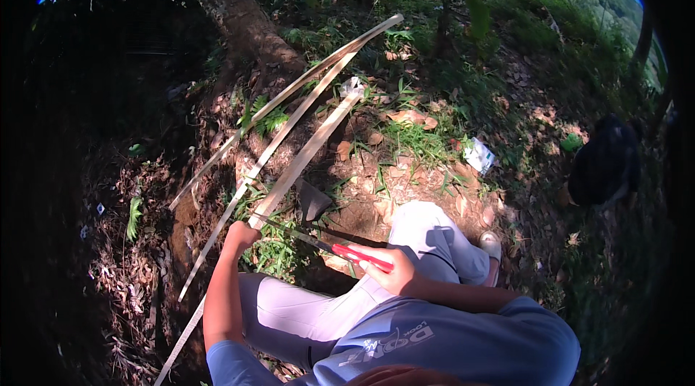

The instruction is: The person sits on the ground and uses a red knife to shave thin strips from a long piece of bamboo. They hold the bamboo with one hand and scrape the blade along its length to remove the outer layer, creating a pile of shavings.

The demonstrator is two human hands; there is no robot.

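My left hand [245, 235] is closed round a long pale split-wood strip [308, 153], which looks like bamboo. The strip slants from the lower left, past my left thigh, up to the middle of the view. In my right hand [397, 274] is the red handle of a knife [362, 257]. Its long, narrow dark blade points left and crosses the strip just beyond my left hand; whether its edge is toothed I cannot tell. Two more pale strips, a nearer one [279, 141] and a farther one [289, 89], lie slantwise to the left of the held one.
A tree trunk [235, 13] rises at the upper left. Dry leaves, grass and ferns cover the sloping ground. A white wrapper [478, 156] lies right of centre, near a dark rounded shape [607, 162] at far right. A dark flat piece [313, 201] lies beside the held strip.
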